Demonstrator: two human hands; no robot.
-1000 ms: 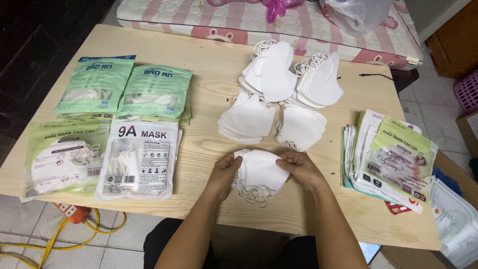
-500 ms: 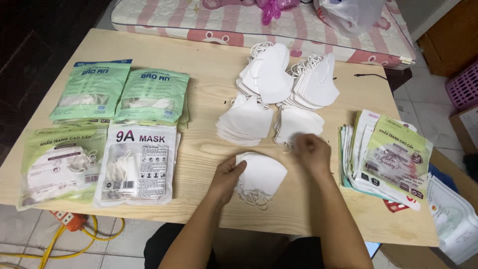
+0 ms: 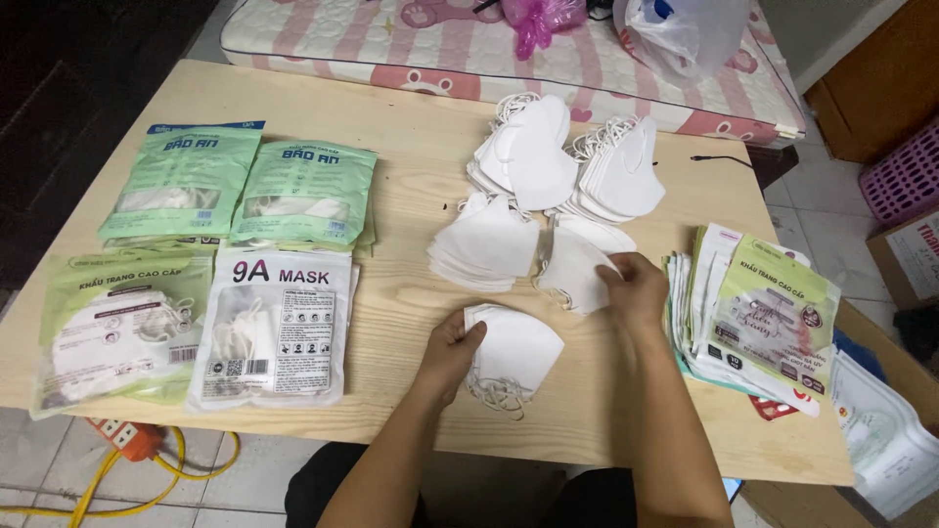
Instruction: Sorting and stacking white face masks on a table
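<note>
My left hand (image 3: 449, 354) presses on the left edge of a small stack of folded white face masks (image 3: 515, 350) lying near the front of the wooden table (image 3: 411, 293), their ear loops spilling toward me. My right hand (image 3: 634, 288) pinches a folded white mask (image 3: 575, 272) at the top of another low pile just behind. Further back sit three more piles of white masks: one at the centre (image 3: 486, 244), one behind it (image 3: 528, 152), one to the right (image 3: 618, 173).
Green mask packets (image 3: 184, 181) (image 3: 305, 193) lie at the left, with a pale green packet (image 3: 117, 328) and a white packet (image 3: 274, 328) in front. Empty printed bags (image 3: 768, 313) are stacked at the right edge. A mattress (image 3: 469, 49) and plastic bag (image 3: 685, 34) lie beyond.
My right hand left the front stack and moved back and right to the pile behind, where it now pinches a mask. My left hand stayed on the front stack.
</note>
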